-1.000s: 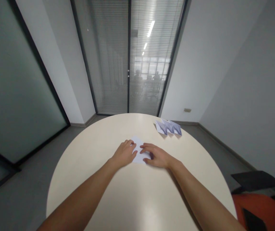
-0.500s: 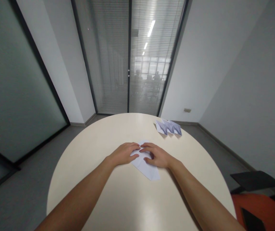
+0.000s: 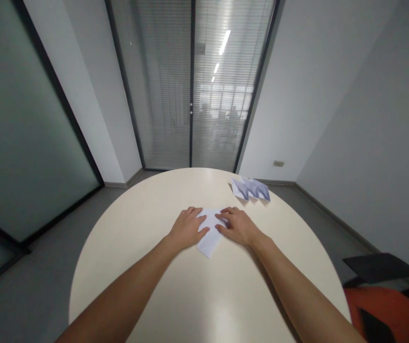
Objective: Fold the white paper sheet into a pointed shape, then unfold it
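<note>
A folded sheet of white paper (image 3: 209,238) lies on the table between my hands, its pointed end toward me. My left hand (image 3: 189,227) rests on the paper's left side with its fingers spread. On the right side, my right hand (image 3: 238,225) touches the sheet with its fingertips, fingers apart and slightly bent. Both hands partly cover the paper's side edges, so its full outline is hidden.
The round cream table (image 3: 136,224) fills the middle of the view. Several folded paper pieces (image 3: 250,189) overlap in a row near its far right edge. A red chair (image 3: 386,309) with black armrests stands at the lower right. Glass panels with blinds rise behind.
The paper has turned, so its tip that pointed to the lower right now points toward me. My hands have moved apart to its two sides.
</note>
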Tool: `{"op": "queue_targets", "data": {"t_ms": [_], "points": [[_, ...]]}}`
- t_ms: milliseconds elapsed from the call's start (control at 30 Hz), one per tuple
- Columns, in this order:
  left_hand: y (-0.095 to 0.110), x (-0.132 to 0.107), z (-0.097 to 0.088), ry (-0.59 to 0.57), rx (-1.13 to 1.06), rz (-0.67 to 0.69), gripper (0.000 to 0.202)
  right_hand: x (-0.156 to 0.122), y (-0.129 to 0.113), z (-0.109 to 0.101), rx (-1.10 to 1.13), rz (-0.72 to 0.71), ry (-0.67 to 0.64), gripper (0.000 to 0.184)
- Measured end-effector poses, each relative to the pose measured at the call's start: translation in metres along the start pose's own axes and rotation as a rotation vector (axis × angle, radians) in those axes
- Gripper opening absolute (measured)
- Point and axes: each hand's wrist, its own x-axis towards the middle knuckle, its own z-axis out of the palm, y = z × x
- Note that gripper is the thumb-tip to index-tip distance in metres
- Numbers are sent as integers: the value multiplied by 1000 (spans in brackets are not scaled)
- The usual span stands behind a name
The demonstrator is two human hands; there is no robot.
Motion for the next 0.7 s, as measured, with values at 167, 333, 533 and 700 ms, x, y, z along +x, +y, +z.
{"op": "queue_targets", "data": {"t_ms": [167,333,533,700], "points": [[-11,3,1,-21,-43,29,31,-1,3,1,96,-128,19,39],[-23,5,1,-17,-107,73,34,-4,1,3,178,-154,-55,54],[-19,-1,-3,-60,-140,122,44,-2,1,0,150,-129,-19,50],[-14,-2,-7,-64,-106,152,56,0,1,-1,95,-115,21,47]]}}
